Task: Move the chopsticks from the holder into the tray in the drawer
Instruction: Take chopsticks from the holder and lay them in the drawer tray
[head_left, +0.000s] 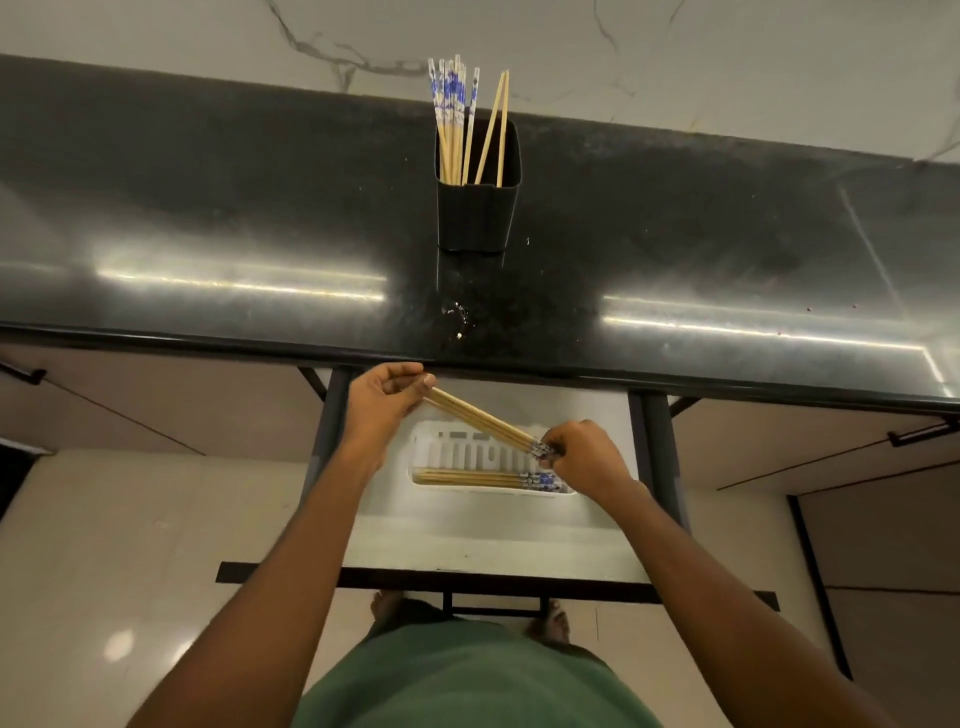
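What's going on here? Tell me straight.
A person holds a chopstick bundle over the open drawer, with the left hand gripping the plain tips and the right hand pinching the patterned ends. Other chopsticks already lie in the tray below. More sticks stand in the holder on the counter.

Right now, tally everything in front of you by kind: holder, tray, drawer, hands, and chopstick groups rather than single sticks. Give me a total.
Holder: 1
Tray: 1
Drawer: 1
Hands: 2, left hand and right hand
Chopstick groups: 3, standing bunch, held bunch, lying bunch
Total: 8
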